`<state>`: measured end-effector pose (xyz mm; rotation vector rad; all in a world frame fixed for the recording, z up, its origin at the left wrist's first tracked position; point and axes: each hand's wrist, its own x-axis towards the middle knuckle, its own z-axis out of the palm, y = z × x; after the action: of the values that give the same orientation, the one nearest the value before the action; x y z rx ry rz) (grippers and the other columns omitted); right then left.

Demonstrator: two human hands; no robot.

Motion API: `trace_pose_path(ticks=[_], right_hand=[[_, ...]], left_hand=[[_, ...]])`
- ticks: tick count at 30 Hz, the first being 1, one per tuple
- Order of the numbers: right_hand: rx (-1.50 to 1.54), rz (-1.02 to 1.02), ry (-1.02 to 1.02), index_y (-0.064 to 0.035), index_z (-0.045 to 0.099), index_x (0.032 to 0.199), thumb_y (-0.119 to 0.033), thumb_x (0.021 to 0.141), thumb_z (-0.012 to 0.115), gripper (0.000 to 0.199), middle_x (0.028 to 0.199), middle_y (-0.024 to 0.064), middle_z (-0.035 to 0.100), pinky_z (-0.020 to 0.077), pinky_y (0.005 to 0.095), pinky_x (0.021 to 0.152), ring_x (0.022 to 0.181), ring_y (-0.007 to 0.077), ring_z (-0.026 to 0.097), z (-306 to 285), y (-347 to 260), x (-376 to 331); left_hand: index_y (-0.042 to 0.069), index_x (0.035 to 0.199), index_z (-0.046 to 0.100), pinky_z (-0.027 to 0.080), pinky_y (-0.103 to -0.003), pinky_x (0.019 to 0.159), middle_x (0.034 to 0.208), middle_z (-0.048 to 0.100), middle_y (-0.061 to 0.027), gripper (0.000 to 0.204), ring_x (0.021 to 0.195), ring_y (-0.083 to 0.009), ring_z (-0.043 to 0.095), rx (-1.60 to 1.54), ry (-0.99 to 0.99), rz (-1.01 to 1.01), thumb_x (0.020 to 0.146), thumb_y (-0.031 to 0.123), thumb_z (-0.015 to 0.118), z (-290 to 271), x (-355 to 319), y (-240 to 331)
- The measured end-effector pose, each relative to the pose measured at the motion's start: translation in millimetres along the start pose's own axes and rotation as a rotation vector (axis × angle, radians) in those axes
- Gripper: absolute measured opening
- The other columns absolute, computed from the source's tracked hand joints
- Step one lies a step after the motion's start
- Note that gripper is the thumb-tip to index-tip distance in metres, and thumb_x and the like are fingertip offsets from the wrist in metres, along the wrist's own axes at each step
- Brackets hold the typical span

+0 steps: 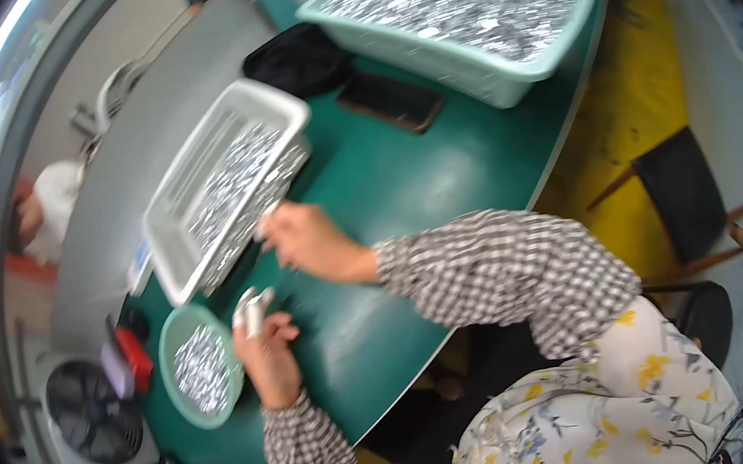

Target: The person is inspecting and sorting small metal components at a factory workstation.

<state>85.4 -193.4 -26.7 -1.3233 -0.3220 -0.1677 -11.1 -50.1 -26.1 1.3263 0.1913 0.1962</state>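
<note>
My left hand [270, 356] is over the green table, just right of a small pale-green oval bowl [174, 386] with small shiny silver metal pieces [202, 369] in it. White covers are on some of its fingers; the thumb stands apart, and I see nothing held. My right hand [315, 241] is bent, its fingertips drawn together beside the long near side of a white slotted basket [166, 202]. Blur hides what, if anything, is in that pinch. Silver strips [231, 184] lie heaped in the basket, and more show along its near side.
A large pale-green tub [464, 77] full of silver pieces stands at the far right. Between it and the basket lie a dark phone [390, 100] and a black cloth-like bundle [297, 60]. A fan [94, 412] is at the left; a chair [678, 199] stands to the right.
</note>
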Motion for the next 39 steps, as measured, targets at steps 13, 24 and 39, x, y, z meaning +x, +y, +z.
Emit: trace_pose_path(ticks=[13,24,39], right_hand=[[-0.043,-0.001,-0.069,0.0025,0.055,0.081,-0.022,0.094,0.043,0.03,0.069,0.0071,0.06,0.041,0.0218,0.041,0.047,0.008,0.051,-12.0,-14.3,2.8],[-0.092,-0.07,-0.123,0.0027,0.055,0.081,-0.022,0.094,0.043,0.031,0.068,0.0069,0.06,0.0407,0.0226,0.042,0.046,0.0087,0.051,-10.0,-16.7,0.7],[-0.228,-0.585,-0.323,0.0052,0.056,0.087,-0.005,0.089,0.048,0.014,0.08,0.0117,0.058,0.0428,0.0243,0.046,0.051,0.014,0.054,1.1,-19.9,-30.9]], left_hand=[[0.0,0.094,0.058,0.044,-0.03,0.055,0.08,0.062,-0.0088,0.017,0.063,-0.0177,0.059,1.167,0.072,0.47,0.081,0.01,0.061,9.0,25.2,13.1],[0.001,0.093,0.058,0.045,-0.032,0.053,0.08,0.062,-0.0105,0.018,0.059,-0.022,0.058,1.565,-0.002,0.509,0.083,0.016,0.059,12.7,26.1,13.4],[0.004,0.115,0.049,0.039,-0.022,0.047,0.088,0.057,-0.0008,0.027,0.063,-0.0081,0.05,-0.469,-0.22,-0.196,0.091,0.017,0.048,-9.8,12.6,7.3]])
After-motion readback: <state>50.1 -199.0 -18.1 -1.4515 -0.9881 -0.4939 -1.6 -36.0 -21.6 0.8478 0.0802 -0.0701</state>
